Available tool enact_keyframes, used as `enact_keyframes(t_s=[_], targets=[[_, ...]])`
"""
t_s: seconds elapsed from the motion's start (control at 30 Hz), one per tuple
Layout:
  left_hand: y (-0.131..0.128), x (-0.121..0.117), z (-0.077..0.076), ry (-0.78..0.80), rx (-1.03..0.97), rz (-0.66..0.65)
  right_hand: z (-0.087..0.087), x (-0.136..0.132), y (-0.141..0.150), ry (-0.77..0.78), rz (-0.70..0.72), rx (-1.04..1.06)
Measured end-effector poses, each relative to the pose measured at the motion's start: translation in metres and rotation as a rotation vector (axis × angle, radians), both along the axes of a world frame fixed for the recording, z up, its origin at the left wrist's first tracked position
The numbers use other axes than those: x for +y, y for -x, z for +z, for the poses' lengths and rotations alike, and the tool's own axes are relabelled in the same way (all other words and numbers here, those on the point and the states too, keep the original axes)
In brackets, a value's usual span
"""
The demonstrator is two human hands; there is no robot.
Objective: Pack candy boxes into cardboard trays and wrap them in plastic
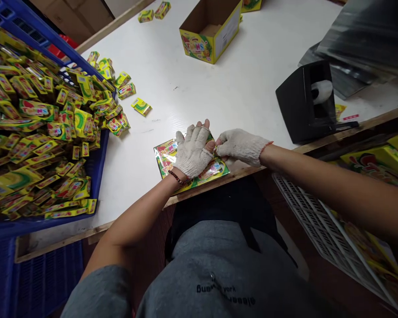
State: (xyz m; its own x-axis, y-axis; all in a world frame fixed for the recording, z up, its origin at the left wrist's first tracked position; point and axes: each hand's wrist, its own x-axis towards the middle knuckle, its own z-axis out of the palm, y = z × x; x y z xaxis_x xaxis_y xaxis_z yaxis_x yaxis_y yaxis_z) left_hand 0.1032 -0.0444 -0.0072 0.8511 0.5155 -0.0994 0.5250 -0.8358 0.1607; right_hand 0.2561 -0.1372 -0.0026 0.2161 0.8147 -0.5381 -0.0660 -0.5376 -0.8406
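Observation:
My left hand (193, 150), in a white knit glove with bare fingertips, lies flat with its fingers stretched out on a shiny yellow and green wrapped pack (166, 160) at the table's near edge. My right hand (240, 145), also gloved, is closed in a pinch at the pack's right end, right against my left thumb. What its fingers grip is too small to make out. The pack lies flat on the white table (245, 88).
A blue crate (96, 165) full of small yellow packets (36, 132) stands at the left, with several spilled beside it. An open yellow carton (209, 31) sits at the back. A black tape dispenser (305, 104) stands at the right. A white grid tray (318, 229) lies below the table's right.

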Motion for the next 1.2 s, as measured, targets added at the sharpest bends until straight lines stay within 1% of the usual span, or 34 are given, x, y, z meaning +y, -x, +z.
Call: enact_keyframes(t_s=[0.1, 0.17, 0.23, 0.33, 0.43, 0.53, 0.63, 0.73, 0.87, 0.97, 1.07, 1.13, 1.2], targets=[[-0.001, -0.001, 0.001, -0.003, 0.021, -0.002, 0.006, -0.011, -0.006, 0.029, -0.01, 0.172], [-0.002, -0.002, 0.001, 0.0, 0.036, -0.02, 0.003, -0.024, -0.008, 0.053, -0.006, 0.225], [-0.003, -0.003, 0.002, -0.003, 0.046, -0.035, -0.006, -0.04, -0.008, 0.039, 0.008, 0.255], [-0.003, -0.005, 0.002, -0.011, 0.059, -0.04, -0.023, -0.064, -0.001, -0.053, 0.014, 0.271], [-0.003, -0.006, 0.003, -0.017, 0.068, -0.053, -0.038, -0.079, 0.012, -0.079, -0.08, 0.231], [-0.003, -0.006, 0.001, -0.018, 0.073, -0.063, -0.048, -0.084, 0.025, -0.057, -0.158, 0.228], [-0.003, -0.006, 0.001, -0.013, 0.086, -0.068, -0.049, -0.085, 0.034, -0.074, -0.216, 0.299], [-0.003, -0.007, 0.002, -0.016, 0.092, -0.069, -0.046, -0.087, 0.04, -0.09, -0.25, 0.33], [-0.002, -0.006, 0.0, -0.01, 0.087, -0.069, -0.04, -0.091, 0.044, -0.093, -0.246, 0.371], [-0.002, -0.005, -0.004, 0.007, 0.05, -0.075, -0.04, -0.093, 0.044, -0.09, -0.237, 0.405], [-0.002, -0.005, -0.006, 0.016, 0.038, -0.064, -0.046, -0.094, 0.043, -0.063, -0.261, 0.349], [-0.002, -0.006, -0.006, 0.016, 0.057, -0.056, -0.052, -0.095, 0.044, -0.005, -0.257, 0.214], [-0.002, -0.006, -0.005, 0.015, 0.074, -0.056, -0.058, -0.097, 0.047, 0.067, -0.212, 0.051]])
